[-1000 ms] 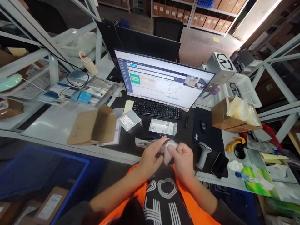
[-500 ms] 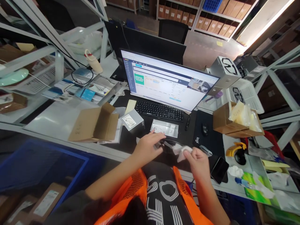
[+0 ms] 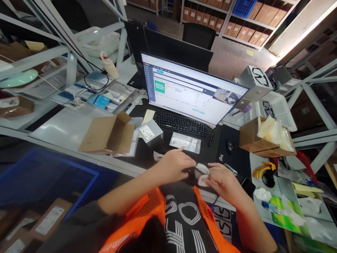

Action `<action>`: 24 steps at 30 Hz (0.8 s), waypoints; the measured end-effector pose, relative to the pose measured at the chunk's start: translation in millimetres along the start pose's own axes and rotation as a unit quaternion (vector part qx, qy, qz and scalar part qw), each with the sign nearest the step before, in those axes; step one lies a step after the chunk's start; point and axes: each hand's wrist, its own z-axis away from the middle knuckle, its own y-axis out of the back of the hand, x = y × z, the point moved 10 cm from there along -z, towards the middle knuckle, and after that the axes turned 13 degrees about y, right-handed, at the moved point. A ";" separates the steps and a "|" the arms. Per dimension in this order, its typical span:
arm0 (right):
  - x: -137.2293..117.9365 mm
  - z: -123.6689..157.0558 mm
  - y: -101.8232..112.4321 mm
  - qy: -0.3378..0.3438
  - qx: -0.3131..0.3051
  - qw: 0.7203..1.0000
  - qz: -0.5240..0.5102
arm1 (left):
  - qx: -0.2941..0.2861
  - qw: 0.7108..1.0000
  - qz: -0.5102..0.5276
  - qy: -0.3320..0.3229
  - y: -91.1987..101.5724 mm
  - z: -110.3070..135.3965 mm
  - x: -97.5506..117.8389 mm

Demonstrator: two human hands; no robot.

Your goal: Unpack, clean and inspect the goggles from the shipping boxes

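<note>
My left hand (image 3: 175, 167) is closed on a thin dark band-like item (image 3: 198, 171), most of which its fingers hide. My right hand (image 3: 222, 178) pinches a white tissue (image 3: 202, 180) that is folded about the right end of this item. Both hands are close together over the black desk mat, just in front of my body. Beyond my left fingers lies a small silver-white box (image 3: 185, 142) with a printed label. A grey-and-white box (image 3: 150, 131) with a line drawing on its label stands to its left.
Behind the hands are a keyboard (image 3: 180, 123) and a lit monitor (image 3: 189, 91). An open cardboard box (image 3: 97, 135) is on the left. To the right are a mouse (image 3: 230, 146), a phone (image 3: 248, 186), a yellow tape dispenser (image 3: 260, 170) and a crumpled tissue (image 3: 262, 194).
My right hand has moved the tissue onto the dark item and folded it around it. My left hand has shifted slightly right, closer to the right hand. The camera view has moved a little.
</note>
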 end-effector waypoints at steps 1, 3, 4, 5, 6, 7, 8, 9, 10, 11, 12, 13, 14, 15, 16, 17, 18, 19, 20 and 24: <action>-1.2 -1.4 -6.0 0.000 -0.016 1.000 -0.004 | -0.007 1.000 -0.014 -0.015 -2.7 0.8 4.0; -1.0 -4.2 -20.2 -0.013 -0.040 0.999 -0.003 | -0.022 0.998 -0.046 -0.046 -10.5 2.5 11.5; 0.9 -6.0 -26.6 -0.028 -0.038 0.999 0.000 | -0.029 0.996 -0.061 -0.058 -15.1 3.2 14.0; 4.1 -7.7 -31.5 -0.049 -0.021 0.999 0.003 | -0.036 0.995 -0.071 -0.066 -19.8 3.7 15.0; 8.1 -9.1 -34.8 -0.072 0.006 0.997 0.003 | -0.046 0.994 -0.078 -0.066 -24.4 3.8 14.1; 12.7 -9.7 -37.6 -0.096 0.036 0.995 -0.001 | -0.056 0.993 -0.081 -0.058 -28.7 3.6 11.1; 17.7 -9.6 -40.1 -0.119 0.063 0.991 -0.011 | -0.067 0.994 -0.080 -0.044 -32.0 3.4 6.9; 22.6 -8.9 -42.7 -0.139 0.084 0.986 -0.029 | -0.076 0.994 -0.074 -0.027 -34.0 3.3 1.9; 27.3 -7.7 -44.8 -0.156 0.099 0.981 -0.056 | -0.082 0.995 -0.062 -0.009 -34.2 3.5 -3.3; 31.9 -5.9 -45.9 -0.171 0.109 0.975 -0.090 | -0.082 0.996 -0.044 0.010 -32.4 3.6 -8.6; 36.4 -3.3 -45.9 -0.186 0.118 0.967 -0.131 | -0.078 0.996 -0.022 0.029 -29.1 3.9 -13.8; 40.7 0.3 -45.0 -0.203 0.125 0.955 -0.177 | -0.072 0.996 0.004 0.046 -25.0 4.3 -18.7; 44.4 4.5 -43.8 -0.220 0.130 0.940 -0.225 | -0.063 0.996 0.030 0.064 -20.4 4.6 -23.6; 46.9 8.9 -42.5 -0.236 0.133 0.924 -0.269 | -0.055 0.994 0.058 0.080 -16.0 4.9 -28.2; 48.3 13.2 -41.5 -0.249 0.132 0.908 -0.308 | -0.051 0.991 0.086 0.092 -12.8 5.2 -32.1; 48.6 17.2 -40.7 -0.260 0.129 0.895 -0.340 | -0.051 0.987 0.114 0.101 -10.7 5.5 -34.8; 48.2 20.6 -40.1 -0.267 0.125 0.884 -0.363 | -0.055 0.983 0.138 0.104 -9.8 5.5 -36.2; 47.6 23.7 -39.3 -0.271 0.123 0.877 -0.378 | -0.062 0.980 0.159 0.104 -9.7 5.5 -36.3; 47.1 26.3 -38.4 -0.274 0.122 0.872 -0.387 | -0.070 0.978 0.173 0.099 -10.1 5.3 -35.0; 45.9 33.0 -35.7 -0.274 0.129 0.863 -0.404 | -0.077 0.975 0.198 0.066 -8.9 2.8 -25.2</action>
